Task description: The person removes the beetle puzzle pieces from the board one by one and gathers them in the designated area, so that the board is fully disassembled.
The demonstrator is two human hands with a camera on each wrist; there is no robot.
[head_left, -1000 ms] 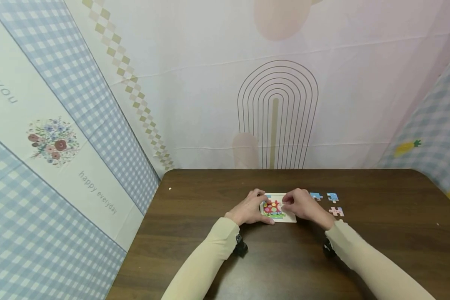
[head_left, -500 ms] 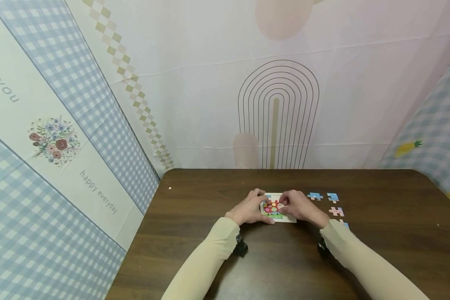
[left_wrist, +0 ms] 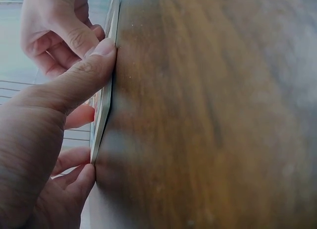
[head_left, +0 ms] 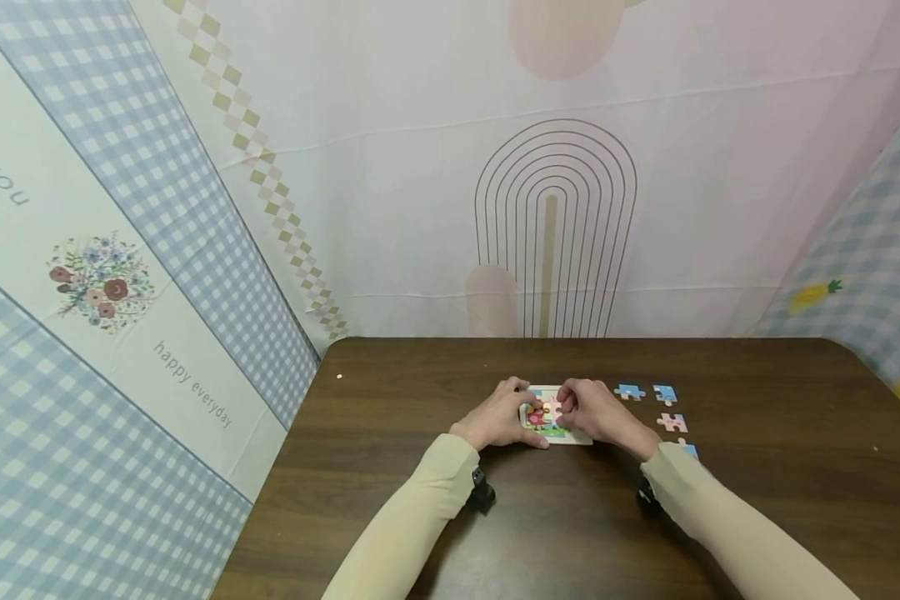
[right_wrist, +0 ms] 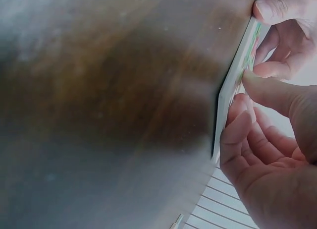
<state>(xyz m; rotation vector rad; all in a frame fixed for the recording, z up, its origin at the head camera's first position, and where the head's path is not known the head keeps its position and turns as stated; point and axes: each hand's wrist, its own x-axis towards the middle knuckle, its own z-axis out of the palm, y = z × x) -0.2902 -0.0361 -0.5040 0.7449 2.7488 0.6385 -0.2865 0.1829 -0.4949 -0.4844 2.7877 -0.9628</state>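
Note:
A small jigsaw puzzle board [head_left: 581, 437] with a pale frame and a colourful picture lies on the brown table. My left hand [head_left: 495, 421] grips it from the left, with the thumb on the near edge and the fingers along the far side. Over the middle of the picture, my right hand [head_left: 600, 411] pinches a pinkish puzzle piece [head_left: 552, 408] between thumb and fingers. In the right wrist view, the right thumb [right_wrist: 270, 92] and fingertips are close over the board's face. The left wrist view shows the left thumb [left_wrist: 91, 68] pressed at the frame's edge; the piece is hidden there.
Right of the board lie several loose puzzle pieces: a blue one [head_left: 630, 392], another blue one [head_left: 665, 394], and a pink one [head_left: 672, 422]. One more piece [head_left: 688, 449] is partly covered by the right sleeve [head_left: 678, 475]. A patterned cloth [head_left: 420, 208] hangs behind the table.
The right hand has shifted left over the board, uncovering more of the loose blue piece. A pinkish piece now shows at its fingertips over the red picture. The left hand has stayed put.

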